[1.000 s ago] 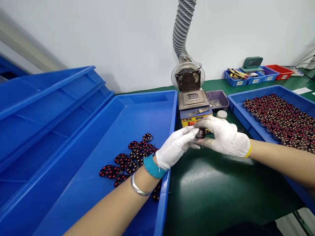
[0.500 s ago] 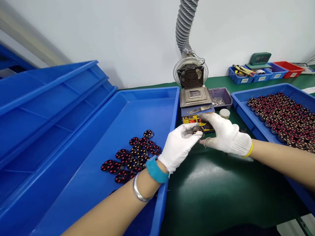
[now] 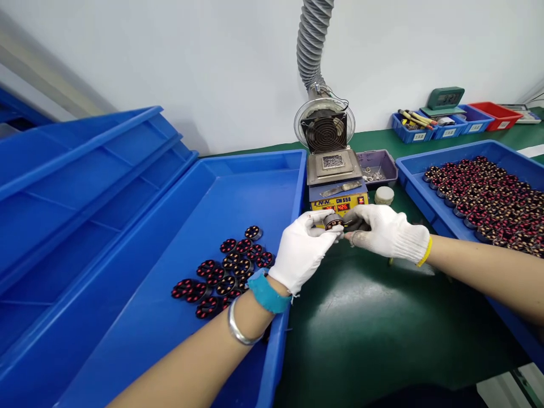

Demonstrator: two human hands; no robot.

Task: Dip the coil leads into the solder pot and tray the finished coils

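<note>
My left hand, in a white glove, grips a small round motor stator, black with copper-coloured windings, between thumb and fingers. Against its right side, my gloved right hand is closed in a pinch. A thin wire seems to run from the stator into those fingertips, which are darkened and partly hide it. Both hands are over the green table, just in front of a yellow and blue solder pot with a red digital display. Several similar stators lie in the blue tray beneath and beside my left forearm.
Another blue tray at right is packed with stators. Behind stand a fume fan with its grey hose, a purple-grey bin and a white round jar. Stacked blue trays lean at left; small bins line the back.
My right hand has come in from beside the stator, and its spread fingers have closed at the stator's side. My left hand still holds the stator. The view has shifted slightly.
</note>
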